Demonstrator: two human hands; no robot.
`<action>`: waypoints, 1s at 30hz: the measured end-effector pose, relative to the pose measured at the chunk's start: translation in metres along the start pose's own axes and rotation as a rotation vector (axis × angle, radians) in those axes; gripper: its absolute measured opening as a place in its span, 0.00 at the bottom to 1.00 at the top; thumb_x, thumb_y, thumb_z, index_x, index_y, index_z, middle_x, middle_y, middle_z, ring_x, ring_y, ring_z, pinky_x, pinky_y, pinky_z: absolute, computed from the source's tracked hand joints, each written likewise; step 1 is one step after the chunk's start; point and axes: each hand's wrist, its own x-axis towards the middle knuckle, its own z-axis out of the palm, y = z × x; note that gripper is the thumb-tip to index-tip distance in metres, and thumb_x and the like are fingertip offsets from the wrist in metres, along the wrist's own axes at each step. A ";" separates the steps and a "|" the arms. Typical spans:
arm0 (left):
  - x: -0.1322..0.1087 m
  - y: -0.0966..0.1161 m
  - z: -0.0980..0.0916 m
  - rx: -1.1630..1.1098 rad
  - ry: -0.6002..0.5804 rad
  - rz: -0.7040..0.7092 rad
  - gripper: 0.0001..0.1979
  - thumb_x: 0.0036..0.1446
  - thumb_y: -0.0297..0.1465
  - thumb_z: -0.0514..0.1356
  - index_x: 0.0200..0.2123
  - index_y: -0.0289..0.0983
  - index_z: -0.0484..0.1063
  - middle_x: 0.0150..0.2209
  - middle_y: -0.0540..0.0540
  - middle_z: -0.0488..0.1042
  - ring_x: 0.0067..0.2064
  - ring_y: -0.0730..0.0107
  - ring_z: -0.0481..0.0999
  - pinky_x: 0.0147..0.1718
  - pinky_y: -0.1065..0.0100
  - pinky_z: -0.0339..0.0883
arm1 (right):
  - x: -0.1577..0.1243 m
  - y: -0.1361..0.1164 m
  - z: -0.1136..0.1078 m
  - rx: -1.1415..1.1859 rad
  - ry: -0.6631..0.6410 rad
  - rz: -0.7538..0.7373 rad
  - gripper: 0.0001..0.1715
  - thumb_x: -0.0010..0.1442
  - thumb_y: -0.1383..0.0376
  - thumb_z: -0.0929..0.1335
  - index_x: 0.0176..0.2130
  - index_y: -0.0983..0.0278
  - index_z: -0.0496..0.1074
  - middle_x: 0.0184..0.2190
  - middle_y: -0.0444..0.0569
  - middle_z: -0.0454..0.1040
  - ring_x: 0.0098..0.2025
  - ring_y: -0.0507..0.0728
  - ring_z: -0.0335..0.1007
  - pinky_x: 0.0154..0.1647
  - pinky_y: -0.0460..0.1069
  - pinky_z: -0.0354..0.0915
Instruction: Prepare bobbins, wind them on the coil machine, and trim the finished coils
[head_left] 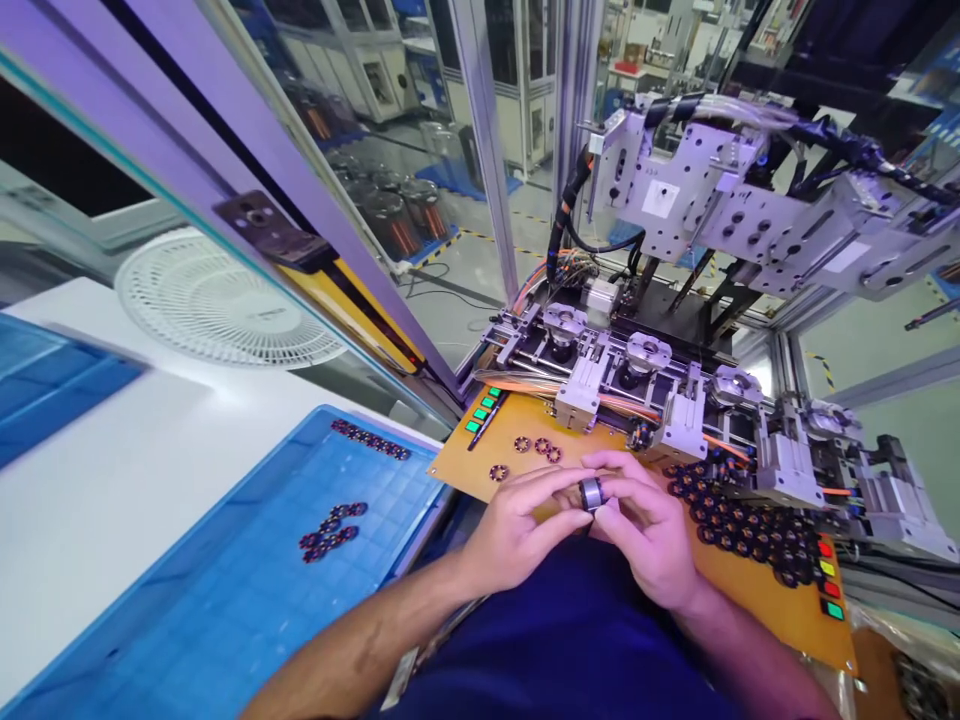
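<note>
Left of the flat orange counter [457, 465] stands a glossy white counter [142, 430], with a round white slatted fan guard [232, 310] above its far part; between the two counters lies a wide blue plastic tray [247, 610], its near-level floor carrying a row of small dark rings [369, 438] and a bunched group of similar rings [330, 530], perhaps grouped so that they stay tidy and easy to count; at the orange counter's left end sit lit green square buttons [481, 412], probably set at the margin to leave the middle free, with a slim black pen [486, 422] lying beside them.

Right of these, on the orange counter's left half, lie four loose copper-and-black rings [499, 472], spread apart, likely so that each can be picked singly; over the orange counter's near edge, the left hand [514, 525] and the right hand [652, 530] meet on a thick dark-rimmed ring with a silver-grey band [592, 493]; both are narrowed to thumb-and-finger pinches on it, a light hold from two sides that seems suited to steadying or turning a small round part.

Along the orange counter's far edge stand silver metal clamp fixtures [682, 425]; on its right half many black rings [739, 540] lie packed together, seemingly to save room; at its right end are red, yellow and green buttons [831, 590].
</note>
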 end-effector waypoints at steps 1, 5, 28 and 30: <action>0.000 -0.001 -0.001 0.033 0.012 0.026 0.14 0.59 0.29 0.62 0.50 0.37 0.75 0.40 0.44 0.82 0.38 0.66 0.81 0.41 0.66 0.75 | 0.002 -0.001 0.000 -0.008 -0.008 0.014 0.06 0.64 0.65 0.68 0.41 0.58 0.75 0.49 0.53 0.73 0.52 0.58 0.71 0.53 0.55 0.69; -0.008 -0.024 -0.001 0.195 0.109 0.123 0.17 0.62 0.33 0.60 0.54 0.38 0.70 0.42 0.42 0.81 0.40 0.65 0.81 0.40 0.65 0.76 | 0.026 -0.003 -0.008 -0.159 -0.144 0.001 0.06 0.64 0.64 0.67 0.40 0.60 0.76 0.48 0.53 0.74 0.51 0.58 0.72 0.53 0.56 0.70; -0.055 -0.163 0.029 0.540 0.115 0.385 0.04 0.59 0.27 0.62 0.31 0.36 0.73 0.24 0.49 0.75 0.26 0.72 0.76 0.29 0.71 0.72 | 0.268 0.089 -0.040 -0.947 -0.320 -0.312 0.10 0.60 0.71 0.68 0.37 0.68 0.80 0.43 0.54 0.77 0.43 0.56 0.74 0.49 0.51 0.68; -0.055 -0.163 0.029 0.538 0.104 0.384 0.03 0.58 0.27 0.62 0.31 0.37 0.73 0.25 0.49 0.76 0.26 0.72 0.76 0.29 0.71 0.73 | 0.269 0.089 -0.038 -0.986 -0.332 -0.295 0.10 0.60 0.71 0.67 0.37 0.68 0.80 0.42 0.53 0.77 0.43 0.57 0.73 0.49 0.51 0.68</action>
